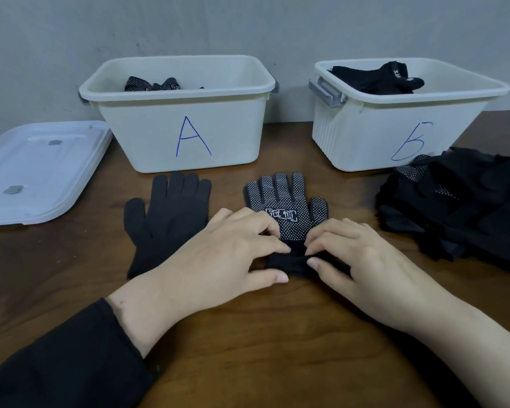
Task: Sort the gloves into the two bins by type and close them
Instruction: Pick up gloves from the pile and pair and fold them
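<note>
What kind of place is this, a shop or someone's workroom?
Probably a plain sorting workbench: a wooden table against a bare grey wall, hand-lettered bins A and B, and a heap of black gloves.

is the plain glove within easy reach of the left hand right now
Probably yes: the plain glove lies flat just beside the left hand with nothing between, but that hand is pinching the dotted glove and must let go first.

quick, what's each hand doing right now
Left hand: pinches the cuff of the black white-dotted knit glove lying on the brown wooden table.
Right hand: pinches the same cuff from the other side.
</note>
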{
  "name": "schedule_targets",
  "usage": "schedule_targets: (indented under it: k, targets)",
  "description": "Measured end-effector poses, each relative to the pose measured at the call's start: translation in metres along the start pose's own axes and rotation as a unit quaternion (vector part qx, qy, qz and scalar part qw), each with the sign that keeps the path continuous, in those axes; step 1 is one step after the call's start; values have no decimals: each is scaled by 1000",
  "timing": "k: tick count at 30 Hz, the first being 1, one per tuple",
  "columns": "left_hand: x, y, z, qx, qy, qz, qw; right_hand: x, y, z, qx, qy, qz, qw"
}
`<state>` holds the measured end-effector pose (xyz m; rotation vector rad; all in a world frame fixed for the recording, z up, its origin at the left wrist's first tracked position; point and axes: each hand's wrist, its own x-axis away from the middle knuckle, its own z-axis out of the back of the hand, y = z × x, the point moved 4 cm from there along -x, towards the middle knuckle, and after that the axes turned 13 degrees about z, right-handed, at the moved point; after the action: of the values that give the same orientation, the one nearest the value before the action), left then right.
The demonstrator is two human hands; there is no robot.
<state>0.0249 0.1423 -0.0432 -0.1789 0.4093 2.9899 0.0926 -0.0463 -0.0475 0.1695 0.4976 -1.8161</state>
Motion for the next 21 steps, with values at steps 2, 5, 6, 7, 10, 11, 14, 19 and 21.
schedule_targets:
  k: [2, 5, 6, 7, 10, 11, 14, 19, 21]
  targets:
    - [-1, 2, 0, 3, 18, 1, 1000, 2, 1, 1, -8, -20, 4, 1000]
    - [-1, 3, -1, 33, 29, 13, 999, 2, 0, 0, 4, -23, 8, 1000]
    - [-1, 2, 0, 49, 27, 22, 998, 1, -1, -1, 4, -16, 8, 1000]
    - [-2, 2, 0, 59, 24, 29, 998, 1, -2, -1, 1, -10, 6, 1000]
    - [-1, 2, 2, 61, 31, 30, 997, 0, -3, 0, -15, -2, 0, 1000]
    - [1, 2, 4, 63, 36, 28, 997, 0, -3, 1, -16, -4, -1, 1000]
    - [4, -1, 6, 60, 31, 21, 997, 2, -3, 0, -15, -33, 3, 999]
    - [7, -5, 6, 89, 10, 7, 996, 1, -6, 1, 21, -30, 12, 999]
    - [8, -4, 8, 81, 17, 5, 997, -1, -9, 0, 46, -13, 17, 999]
